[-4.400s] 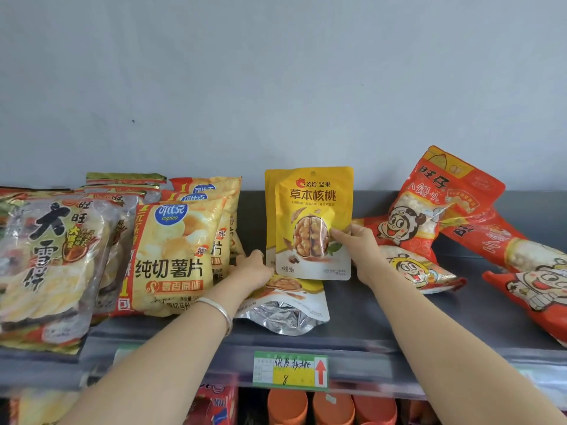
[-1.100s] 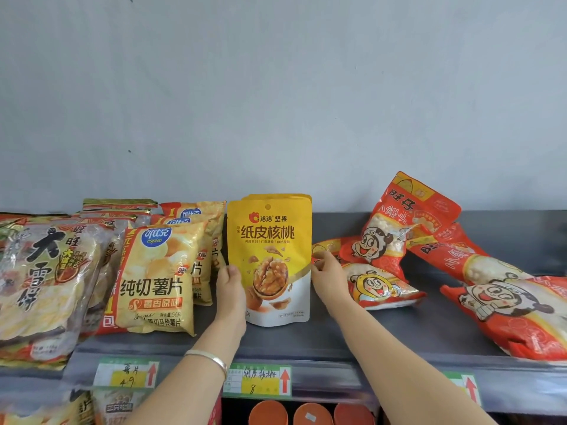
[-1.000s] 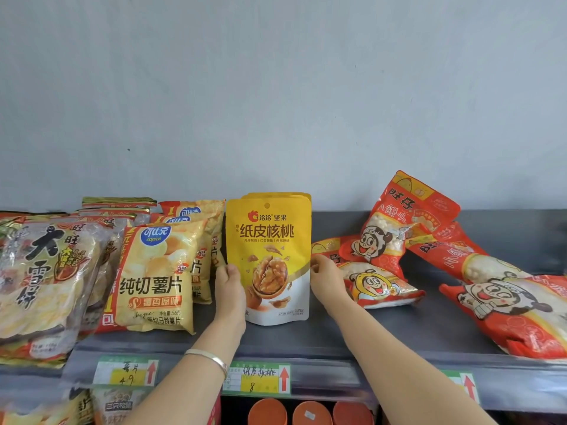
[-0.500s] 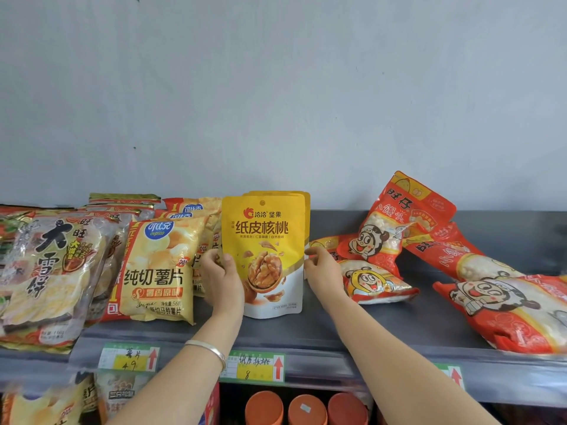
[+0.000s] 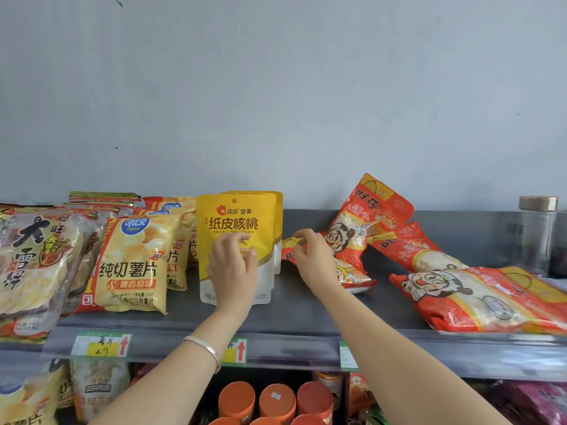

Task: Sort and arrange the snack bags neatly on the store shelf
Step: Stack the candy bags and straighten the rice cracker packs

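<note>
The glossy yellow stand-up pouch (image 5: 236, 219) is stood label-outward for display, behind the left hand (image 5: 231, 271) and beside the right hand (image 5: 313, 259); nothing is gripped by either loosely curled hand.

The yellow walnut pouch (image 5: 236, 222) stands upright on the shelf (image 5: 306, 314). The left hand (image 5: 233, 268) is before it, fingers loosely curled; the right hand (image 5: 313, 256) hovers just right of it. Red snack bags (image 5: 368, 216) lie further right, chip bags (image 5: 135, 265) left.
</note>
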Available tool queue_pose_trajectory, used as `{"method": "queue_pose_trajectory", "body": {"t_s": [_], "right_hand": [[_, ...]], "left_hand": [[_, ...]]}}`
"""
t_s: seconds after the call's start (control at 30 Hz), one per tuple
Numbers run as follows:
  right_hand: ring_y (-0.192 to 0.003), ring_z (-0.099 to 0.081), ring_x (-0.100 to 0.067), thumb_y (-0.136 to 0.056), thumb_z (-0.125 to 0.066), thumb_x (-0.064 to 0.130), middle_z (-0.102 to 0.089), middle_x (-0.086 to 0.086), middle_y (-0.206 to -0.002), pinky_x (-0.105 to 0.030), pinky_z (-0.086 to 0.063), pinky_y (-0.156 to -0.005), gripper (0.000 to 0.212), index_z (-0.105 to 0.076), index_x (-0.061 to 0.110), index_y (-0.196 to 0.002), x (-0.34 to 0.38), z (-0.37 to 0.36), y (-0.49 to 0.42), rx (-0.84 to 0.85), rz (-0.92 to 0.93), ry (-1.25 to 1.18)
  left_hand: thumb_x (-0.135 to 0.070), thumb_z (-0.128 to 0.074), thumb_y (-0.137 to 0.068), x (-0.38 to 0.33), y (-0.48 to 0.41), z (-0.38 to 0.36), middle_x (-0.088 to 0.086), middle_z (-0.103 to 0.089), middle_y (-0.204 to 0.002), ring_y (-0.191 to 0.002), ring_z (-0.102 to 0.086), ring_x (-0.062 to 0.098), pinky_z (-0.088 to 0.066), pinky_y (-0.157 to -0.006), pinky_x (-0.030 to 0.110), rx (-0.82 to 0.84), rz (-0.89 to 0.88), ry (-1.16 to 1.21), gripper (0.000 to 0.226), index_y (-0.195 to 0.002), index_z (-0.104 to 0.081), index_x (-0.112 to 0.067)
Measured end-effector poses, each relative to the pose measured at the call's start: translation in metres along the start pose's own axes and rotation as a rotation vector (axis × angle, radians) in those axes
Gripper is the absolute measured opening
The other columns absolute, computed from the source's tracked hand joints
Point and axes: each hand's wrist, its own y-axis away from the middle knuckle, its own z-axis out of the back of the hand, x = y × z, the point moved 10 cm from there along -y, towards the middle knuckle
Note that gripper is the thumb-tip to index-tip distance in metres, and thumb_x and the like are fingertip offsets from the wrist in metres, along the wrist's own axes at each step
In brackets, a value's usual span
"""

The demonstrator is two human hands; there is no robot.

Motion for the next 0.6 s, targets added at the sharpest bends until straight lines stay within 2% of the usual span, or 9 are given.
{"method": "queue_pose_trajectory", "body": {"t_s": [0.1,0.2,0.3,0.4,0.47,0.53,0.6], "right_hand": [[-0.099,-0.058,-0.021,-0.096,-0.044,0.013,-0.058,-0.005,-0.117,-0.036,-0.049,-0.081,0.029,-0.057,0.015,-0.123,-0.012,0.021,-0.003,-0.041,-0.019,0.013],[-0.094,-0.059,-0.02,-0.096,-0.044,0.014,-0.06,-0.006,-0.116,-0.035,-0.05,-0.079,0.03,-0.055,0.016,-0.123,-0.033,0.04,-0.007,-0.075,-0.099,-0.019],[-0.095,-0.06,-0.02,-0.096,-0.045,0.015,-0.061,-0.006,-0.117,-0.033,-0.049,-0.076,0.032,-0.054,0.015,-0.127,-0.057,0.058,-0.013,-0.114,-0.202,-0.059],[-0.093,-0.06,-0.022,-0.094,-0.048,0.014,-0.063,-0.008,-0.117,-0.036,-0.05,-0.077,0.035,-0.054,0.013,-0.128,-0.08,0.067,-0.02,-0.138,-0.295,-0.091],[-0.089,-0.06,-0.024,-0.093,-0.049,0.015,-0.062,-0.009,-0.117,-0.038,-0.05,-0.073,0.037,-0.052,0.014,-0.129,-0.097,0.066,-0.028,-0.129,-0.349,-0.08],[-0.096,-0.061,-0.027,-0.092,-0.049,0.019,-0.057,-0.01,-0.124,-0.036,-0.05,-0.071,0.042,-0.048,0.014,-0.134,-0.113,0.065,-0.038,-0.121,-0.406,-0.031],[-0.098,-0.06,-0.028,-0.09,-0.052,0.021,-0.055,-0.012,-0.127,-0.037,-0.05,-0.074,0.049,-0.045,0.012,-0.137,-0.132,0.066,-0.048,-0.147,-0.488,-0.035]], "left_hand": [[-0.019,-0.048,-0.082,-0.047,0.009,-0.026,0.013,-0.058,-0.105,-0.101,-0.044,0.019,-0.033,-0.084,0.028,0.086,-0.206,0.075,0.024,-0.1,-0.06,-0.007],[-0.015,-0.052,-0.082,-0.07,0.018,-0.069,0.011,-0.056,-0.11,-0.106,-0.044,0.019,-0.034,-0.089,0.024,0.265,-0.258,0.149,0.025,-0.105,-0.059,-0.007],[-0.009,-0.062,-0.084,-0.074,0.022,-0.113,0.009,-0.049,-0.123,-0.118,-0.041,0.022,-0.032,-0.096,0.023,0.437,-0.14,0.17,0.032,-0.115,-0.055,-0.009],[-0.013,-0.061,-0.087,-0.067,0.019,-0.148,0.006,-0.045,-0.13,-0.123,-0.04,0.019,-0.03,-0.094,0.018,0.526,0.004,0.179,0.036,-0.123,-0.052,-0.014],[-0.019,-0.062,-0.088,-0.067,0.016,-0.17,0.005,-0.046,-0.132,-0.123,-0.041,0.019,-0.036,-0.097,0.024,0.584,0.0,0.153,0.039,-0.126,-0.051,-0.017],[-0.026,-0.062,-0.088,-0.062,0.013,-0.19,0.004,-0.048,-0.131,-0.122,-0.044,0.019,-0.043,-0.095,0.031,0.63,0.016,0.131,0.041,-0.127,-0.051,-0.02],[-0.03,-0.061,-0.089,-0.05,0.008,-0.204,0.003,-0.05,-0.129,-0.119,-0.047,0.02,-0.048,-0.09,0.034,0.645,0.109,0.128,0.04,-0.126,-0.05,-0.022]]}}
